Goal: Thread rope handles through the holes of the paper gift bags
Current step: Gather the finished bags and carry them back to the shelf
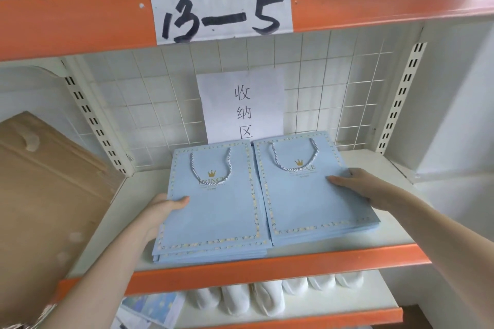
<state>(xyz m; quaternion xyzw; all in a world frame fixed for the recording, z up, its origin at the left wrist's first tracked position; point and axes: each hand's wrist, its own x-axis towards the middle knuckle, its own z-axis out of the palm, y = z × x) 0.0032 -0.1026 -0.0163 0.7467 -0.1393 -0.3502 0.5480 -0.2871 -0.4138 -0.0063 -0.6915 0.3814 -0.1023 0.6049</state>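
While two bare forearms are reaching in from the bottom edge, the left hand (163, 212) is gripping the left stack of bags (211, 211) at its outer edge, thumb lying on top and fingers hidden beneath. The right hand (359, 184) is holding the right stack of bags (312, 192) the same way, thumb stretched flat over the blue paper, the other fingers mostly out of sight under the far edge. Both stacks are lying flat, side by side and touching, on the white shelf (374, 168) behind its orange front rail (267, 267). A twisted rope handle (211, 168) is lying looped over each top bag, partly covering gold lettering. A cardboard box (48, 195) is sitting left, cut off. Behind, a paper sign (240, 104) is hanging on wire mesh, its lowest character half hidden, below a handwritten label (222, 10) reading 13-5.
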